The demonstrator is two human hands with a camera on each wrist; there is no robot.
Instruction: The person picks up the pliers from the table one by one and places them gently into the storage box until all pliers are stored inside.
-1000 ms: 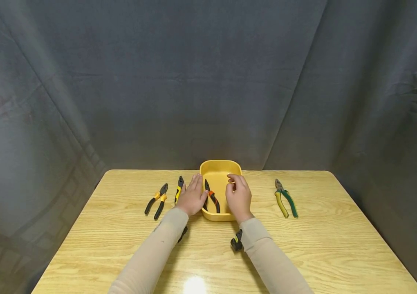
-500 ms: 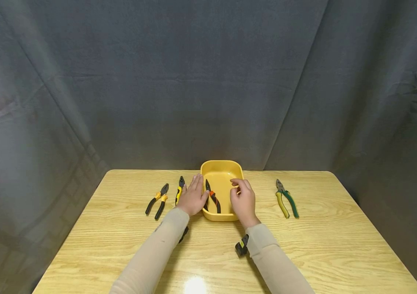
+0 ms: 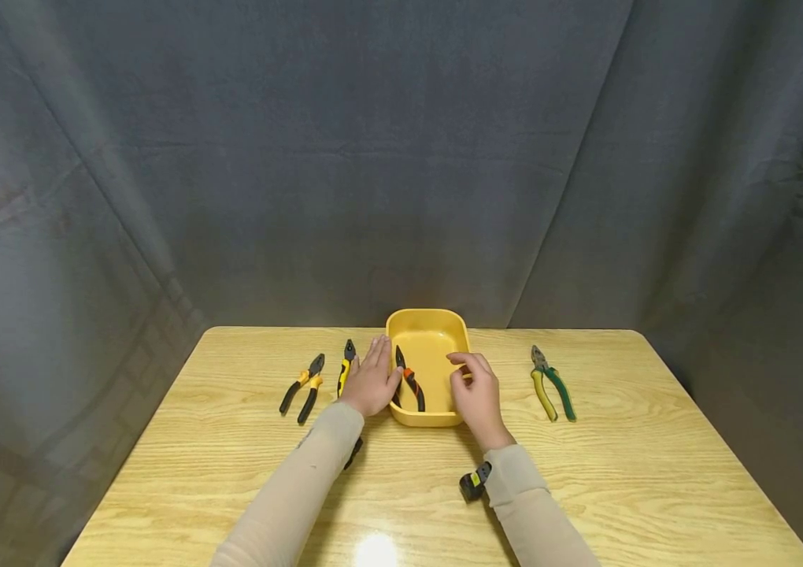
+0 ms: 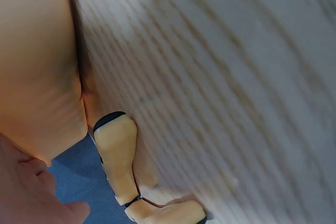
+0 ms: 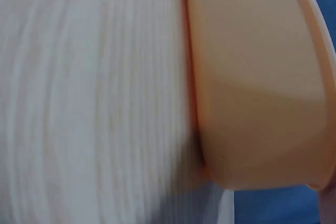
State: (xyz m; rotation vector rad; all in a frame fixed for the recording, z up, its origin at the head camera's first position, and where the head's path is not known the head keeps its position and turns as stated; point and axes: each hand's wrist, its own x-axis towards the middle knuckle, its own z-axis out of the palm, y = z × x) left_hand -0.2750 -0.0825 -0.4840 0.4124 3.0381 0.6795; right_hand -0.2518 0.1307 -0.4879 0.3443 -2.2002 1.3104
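Note:
A yellow rectangular box [image 3: 426,420] stands at the middle of the far side of the table. Inside it, along the left, lie long-nose pliers [image 3: 412,386] with orange and black handles, one handle partly hidden by my left thumb. My left hand [image 3: 368,387] rests on the box's left rim, its fingers straight. At the right rim is my right hand [image 3: 478,398], fingers loosely bent with a gap to the thumb and nothing between them. In the right wrist view, the box wall [image 5: 257,77] fills the right side, with a bit of hand [image 5: 328,203] at the edge.
Left of the box lie pliers with yellow and black handles [image 3: 344,370], partly behind my left hand, and combination pliers with orange and black handles [image 3: 309,394]. Pliers with green and yellow handles [image 3: 550,386] lie to the right. A grey curtain [image 3: 373,197] hangs behind the table.
My right hand has drawn back from over the box's inside to its right rim, moving right and slightly toward me. The left hand stays in place on the left rim.

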